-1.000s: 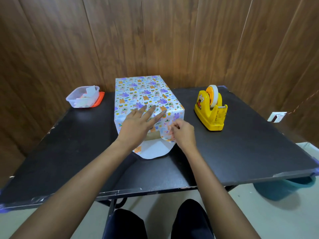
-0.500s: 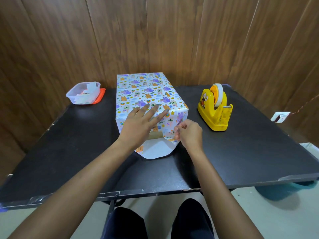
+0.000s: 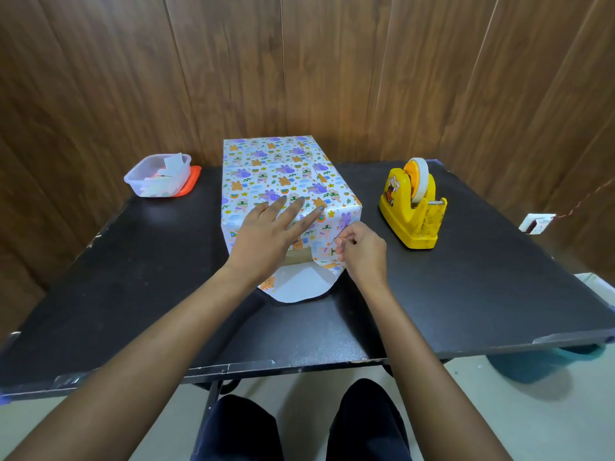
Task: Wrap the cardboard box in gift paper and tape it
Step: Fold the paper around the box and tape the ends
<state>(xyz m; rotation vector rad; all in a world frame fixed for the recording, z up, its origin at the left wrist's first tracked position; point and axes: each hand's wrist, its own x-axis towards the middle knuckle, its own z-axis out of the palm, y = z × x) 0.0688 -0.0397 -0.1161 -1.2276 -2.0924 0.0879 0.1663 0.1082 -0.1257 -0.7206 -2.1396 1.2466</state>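
left hand [image 3: 266, 239], fingers flat at frame centre, steadies the cardboard box [image 3: 283, 184]; right hand [image 3: 361, 252] pinches the gift paper [image 3: 324, 252] flap, ready to fold the open end.

Your cardboard box [image 3: 297, 257] stands at the table's [image 3: 133, 277] far edge, cartoon-print gift paper [image 3: 273, 174] over its top, near end partly bare; the yellow tape dispenser [image 3: 411, 214] sits upright toward the right edge.
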